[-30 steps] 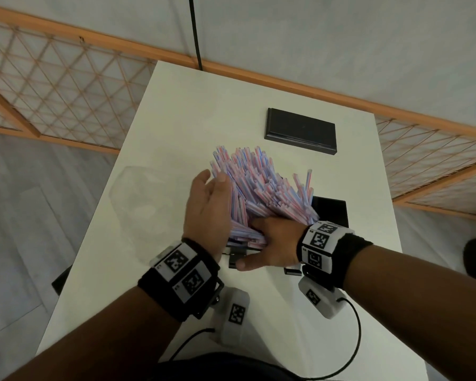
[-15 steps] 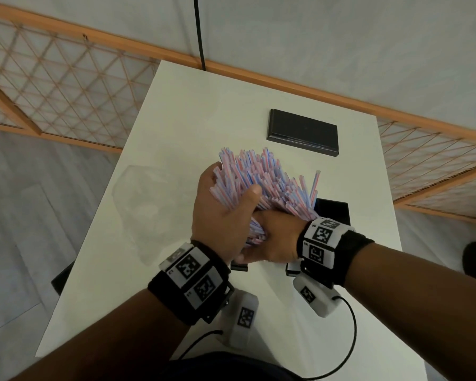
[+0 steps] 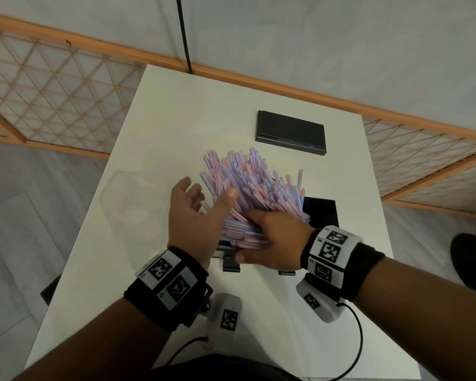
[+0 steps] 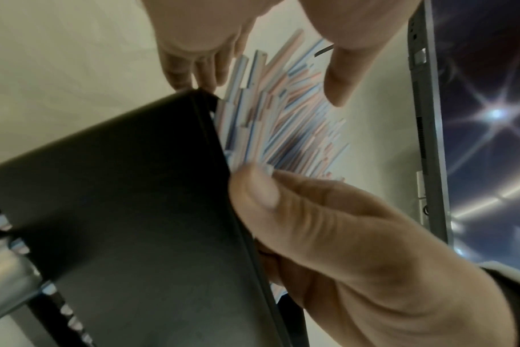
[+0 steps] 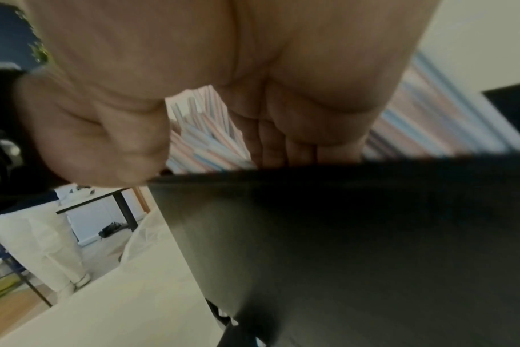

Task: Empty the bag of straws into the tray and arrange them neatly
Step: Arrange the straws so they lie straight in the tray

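A big fan of pink-and-blue striped straws (image 3: pixel 254 188) lies heaped on the black tray (image 3: pixel 321 213), its far ends splayed upward. My left hand (image 3: pixel 197 209) is open at the heap's left side with fingers spread, and its thumb touches the straws. My right hand (image 3: pixel 272 242) holds the near ends of the straws, thumb on the near side and fingers pushed in among them. The left wrist view shows the tray wall (image 4: pixel 134 211), the straws (image 4: pixel 282 117) and my right hand's thumb (image 4: pixel 254 187). In the right wrist view the straws (image 5: pixel 205 140) sit between thumb and fingers, above the tray wall (image 5: pixel 342 234).
The empty clear bag (image 3: pixel 132 199) lies flat on the white table (image 3: pixel 176 119), left of my left hand. A black rectangular box (image 3: pixel 290 133) sits beyond the straws. Wooden lattice rails run behind the table. The table's edges are close on both sides.
My left hand had closed around the bunch half a second ago; now it has let go and opened beside it. The straws have fanned out wider. The right hand stays at the near ends.
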